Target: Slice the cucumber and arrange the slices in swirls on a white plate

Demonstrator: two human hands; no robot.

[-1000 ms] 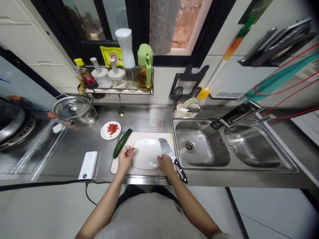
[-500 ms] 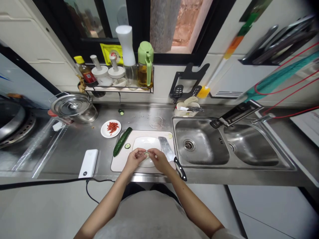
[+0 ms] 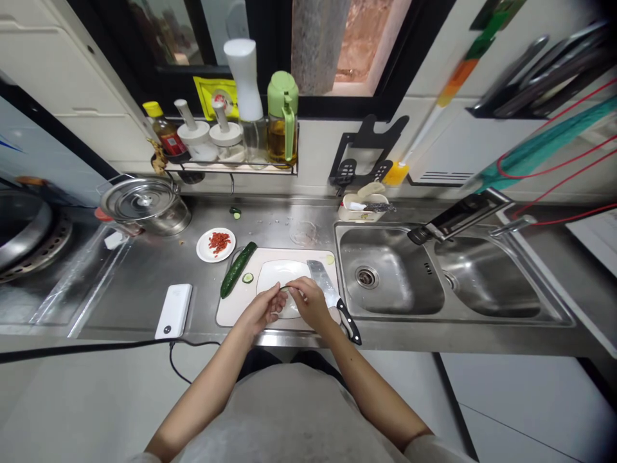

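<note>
Above a white square plate (image 3: 279, 270), the fingertips of my left hand (image 3: 264, 310) and my right hand (image 3: 309, 302) pinch a thin cucumber slice (image 3: 285, 288) between them, seen nearly edge-on. The plate rests on a pale cutting board (image 3: 234, 311). A whole-looking dark green cucumber (image 3: 238, 270) lies along the board's left side, with a small round cucumber piece (image 3: 247, 278) beside it. Right of the plate lies a broad kitchen knife (image 3: 322, 276), its black handle over the board's edge. A pale slice (image 3: 330, 259) sits at the board's top right corner.
A small plate of chopped red pieces (image 3: 206, 251) and a cucumber end (image 3: 235, 213) are behind the board. At left are a white power bank (image 3: 174, 310) with a cable and a lidded steel pot (image 3: 168, 217). A double sink (image 3: 390, 270) adjoins on the right.
My left hand has turned, its lower fingers loosening and showing more of the palm side. My right hand has shifted slightly over the plate. The slice is now tilted nearly edge-on.
</note>
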